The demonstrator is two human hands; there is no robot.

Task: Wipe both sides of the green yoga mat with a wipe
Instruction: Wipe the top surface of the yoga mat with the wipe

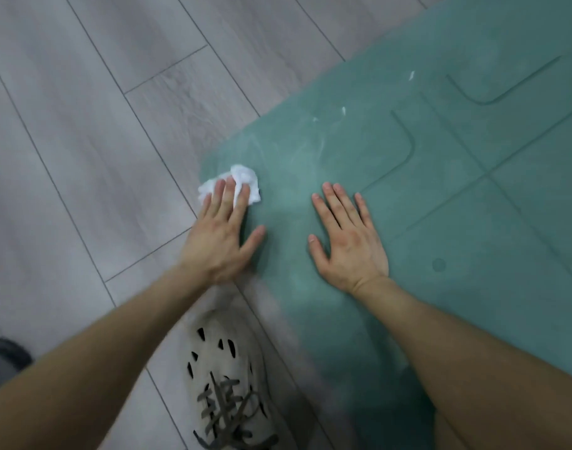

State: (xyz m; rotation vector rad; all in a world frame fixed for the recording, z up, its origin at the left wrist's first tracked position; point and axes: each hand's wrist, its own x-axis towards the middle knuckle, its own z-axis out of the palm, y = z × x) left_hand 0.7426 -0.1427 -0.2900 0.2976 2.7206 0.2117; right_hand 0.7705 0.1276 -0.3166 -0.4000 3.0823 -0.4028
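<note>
The green yoga mat (440, 196) lies flat on the floor and fills the right side of the view, with embossed guide lines on its surface. A crumpled white wipe (245, 180) sits at the mat's near left corner. My left hand (223, 235) presses the wipe down with straight fingers, its thumb spread on the mat. My right hand (346, 238) rests flat on the mat with fingers straight and spread, holding nothing. Pale smears and a few white shreds (411, 75) mark the mat beyond the hands.
Grey wood-look floor planks (83, 141) stretch left of the mat. My foot in a pale perforated shoe with grey laces (226, 378) stands on the floor beside the mat's left edge. A dark grey object (2, 355) shows at the left edge.
</note>
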